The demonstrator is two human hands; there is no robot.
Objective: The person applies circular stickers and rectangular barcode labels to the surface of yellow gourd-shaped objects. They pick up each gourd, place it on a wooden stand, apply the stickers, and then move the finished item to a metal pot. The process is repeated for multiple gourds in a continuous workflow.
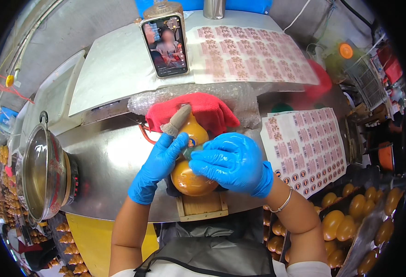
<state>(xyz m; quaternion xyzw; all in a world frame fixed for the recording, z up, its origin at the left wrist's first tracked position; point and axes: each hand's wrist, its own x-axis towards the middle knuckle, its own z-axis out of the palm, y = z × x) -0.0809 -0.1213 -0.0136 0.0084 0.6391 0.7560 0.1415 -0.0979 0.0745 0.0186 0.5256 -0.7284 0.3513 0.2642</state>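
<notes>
The gourd (191,179), just on the near side of the red towel (210,109), looks light, stiff, slippery and crackable, best steadied at its waist; the left hand's fingers (180,141) grasp its upper bulb, while the right hand's (236,161) grip is unclear.

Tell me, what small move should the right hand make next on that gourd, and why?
Perhaps the right hand should gently wipe across the waist of the gourd: it rests there, while the left hand holds the upper bulb, seemingly steadying it, near a small round decal.
</notes>
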